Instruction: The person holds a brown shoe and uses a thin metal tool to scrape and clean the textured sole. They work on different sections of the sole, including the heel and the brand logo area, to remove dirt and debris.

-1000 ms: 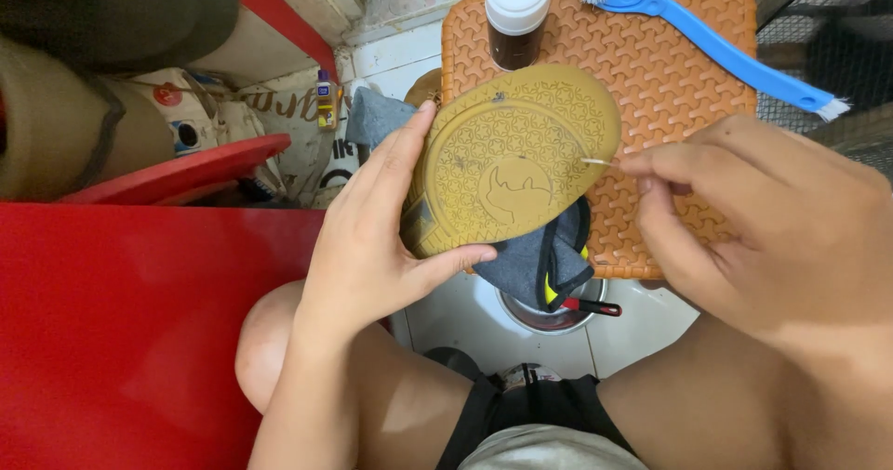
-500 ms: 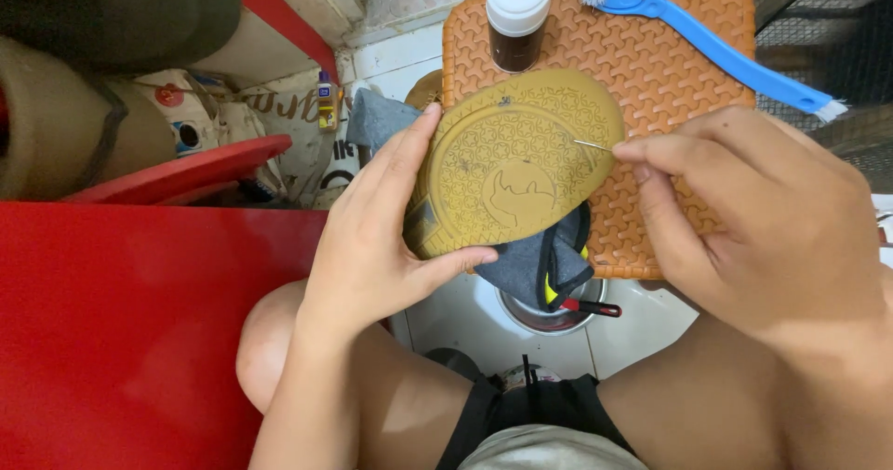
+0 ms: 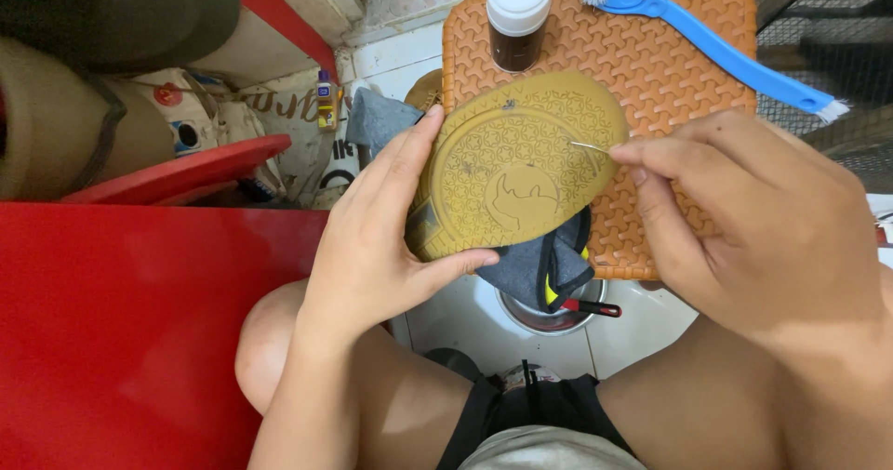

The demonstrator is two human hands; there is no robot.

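holding: left hand (image 3: 381, 247) clamps a shoe (image 3: 516, 168) sole-up, thumb under its near edge, fingers spread along its left side.
picking: right hand (image 3: 753, 219) has thumb and forefinger pinched together on a thin metal pick (image 3: 588, 145), whose tip touches the sole near its right edge.
shoe place: raised above the person's knees, in front of an orange woven-pattern stool (image 3: 670, 70), overlapping its near left part.
shoe look: tan-yellow rubber sole with ringed tread, a hexagon pattern and a raised animal-shaped mark in the middle; a few dark specks sit in the grooves; grey upper with a yellow-green and black collar hangs below.
risk, slip: the pick looks fine and springy, so a hard push could skid it across the rubber toward the left fingers.
risk, grip: the shoe rests only in one hand, so a twist could tip it off the thumb.
far side: brown bottle with white pump (image 3: 517, 14) and blue brush (image 3: 707, 42) lie on the stool.
left: red surface (image 3: 121, 330).
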